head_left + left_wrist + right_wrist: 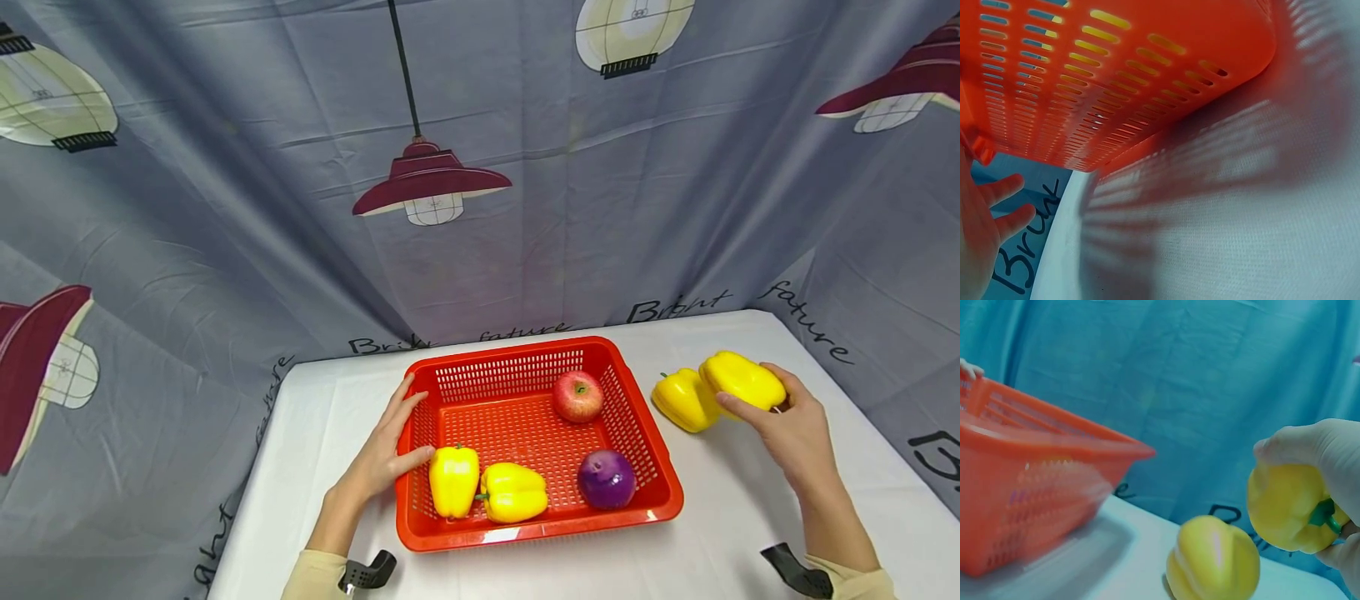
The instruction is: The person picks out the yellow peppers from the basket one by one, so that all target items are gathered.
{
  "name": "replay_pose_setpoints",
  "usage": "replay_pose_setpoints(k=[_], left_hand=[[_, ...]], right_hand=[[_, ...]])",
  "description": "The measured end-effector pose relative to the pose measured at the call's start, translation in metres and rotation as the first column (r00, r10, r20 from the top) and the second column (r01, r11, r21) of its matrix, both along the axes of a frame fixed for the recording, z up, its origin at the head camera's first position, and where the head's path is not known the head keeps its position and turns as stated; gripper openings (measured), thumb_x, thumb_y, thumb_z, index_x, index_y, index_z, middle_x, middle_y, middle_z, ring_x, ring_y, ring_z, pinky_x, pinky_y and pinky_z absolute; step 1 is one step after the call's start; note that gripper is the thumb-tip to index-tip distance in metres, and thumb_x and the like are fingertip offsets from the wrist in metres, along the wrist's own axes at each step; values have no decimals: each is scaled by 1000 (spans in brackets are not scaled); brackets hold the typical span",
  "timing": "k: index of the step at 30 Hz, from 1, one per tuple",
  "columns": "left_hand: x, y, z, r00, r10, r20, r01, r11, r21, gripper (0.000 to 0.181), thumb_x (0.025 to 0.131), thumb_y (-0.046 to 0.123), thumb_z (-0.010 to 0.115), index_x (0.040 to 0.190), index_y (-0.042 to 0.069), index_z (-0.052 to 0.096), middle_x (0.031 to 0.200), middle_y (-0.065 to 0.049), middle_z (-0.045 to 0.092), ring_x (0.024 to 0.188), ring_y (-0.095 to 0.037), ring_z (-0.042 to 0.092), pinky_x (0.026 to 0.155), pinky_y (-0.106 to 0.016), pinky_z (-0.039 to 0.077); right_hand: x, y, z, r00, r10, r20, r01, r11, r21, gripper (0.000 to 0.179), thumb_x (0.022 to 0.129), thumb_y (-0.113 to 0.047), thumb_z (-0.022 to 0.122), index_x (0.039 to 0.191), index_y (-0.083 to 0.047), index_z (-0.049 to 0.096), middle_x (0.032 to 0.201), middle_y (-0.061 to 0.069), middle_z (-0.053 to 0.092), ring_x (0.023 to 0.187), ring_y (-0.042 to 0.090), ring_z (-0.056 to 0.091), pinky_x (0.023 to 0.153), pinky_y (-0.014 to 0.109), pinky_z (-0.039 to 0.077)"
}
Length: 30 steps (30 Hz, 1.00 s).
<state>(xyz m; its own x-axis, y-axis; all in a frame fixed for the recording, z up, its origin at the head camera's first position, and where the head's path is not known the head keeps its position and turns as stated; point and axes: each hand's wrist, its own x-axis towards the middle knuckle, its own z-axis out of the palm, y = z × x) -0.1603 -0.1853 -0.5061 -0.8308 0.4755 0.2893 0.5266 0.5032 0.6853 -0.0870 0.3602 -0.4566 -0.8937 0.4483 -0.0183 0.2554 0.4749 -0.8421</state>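
Observation:
My right hand (801, 425) grips a yellow bell pepper (742, 380) above the table, right of the basket; its green stem shows in the right wrist view. A second yellow bell pepper (684, 401) lies on the table just beside and below it. At the left rim of the red plastic basket (539, 536), my left hand (384, 454) rests with fingers spread and thumb over the edge. Inside the basket, two yellow peppers (454, 482) sit at the front left, a purple round vegetable (607, 479) at the front right and a red apple (578, 397) at the back right.
A white-covered table (330, 417) carries everything. Grey curtains (525, 250) printed with lamps and lettering hang behind it and along both sides. The basket's raised walls stand between its contents and the pepper on the table.

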Motion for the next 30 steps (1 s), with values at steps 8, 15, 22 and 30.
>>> replay_pose_setpoints(k=[8, 15, 22, 30], left_hand=[[-1, 0, 1, 1000, -11, -2, 11, 1000, 6, 77, 85, 28, 70, 153, 6, 40, 169, -4, 11, 151, -29, 20, 108, -69, 28], [-2, 1, 2, 1000, -16, 6, 16, 1000, 1, 77, 86, 28, 69, 153, 5, 40, 169, -5, 10, 151, -30, 19, 107, -71, 28], [-2, 0, 1, 1000, -14, 10, 14, 1000, -3, 79, 87, 33, 69, 154, 6, 39, 169, -3, 8, 151, -31, 19, 107, -71, 28], [-2, 0, 0, 1000, -10, 15, 10, 1000, -2, 78, 85, 26, 70, 153, 6, 39, 169, -3, 8, 151, -30, 18, 107, -71, 27]], right_hand=[[-4, 15, -9, 999, -24, 24, 24, 999, 31, 96, 89, -43, 76, 159, -4, 24, 152, 28, 36, 118, 34, 41, 72, 11, 37], [-7, 27, -18, 998, -44, 40, 42, 999, 27, 94, 91, -42, 74, 160, -3, 23, 155, 30, 32, 122, 38, 38, 79, 18, 38], [-10, 34, -29, 996, -65, 61, 64, 998, 18, 94, 92, -43, 72, 160, -2, 21, 157, 30, 30, 125, 42, 36, 81, 22, 39], [-15, 36, -41, 992, -99, 71, 99, 995, 3, 95, 91, -44, 72, 159, -1, 21, 153, 30, 33, 120, 42, 38, 84, 31, 39]])
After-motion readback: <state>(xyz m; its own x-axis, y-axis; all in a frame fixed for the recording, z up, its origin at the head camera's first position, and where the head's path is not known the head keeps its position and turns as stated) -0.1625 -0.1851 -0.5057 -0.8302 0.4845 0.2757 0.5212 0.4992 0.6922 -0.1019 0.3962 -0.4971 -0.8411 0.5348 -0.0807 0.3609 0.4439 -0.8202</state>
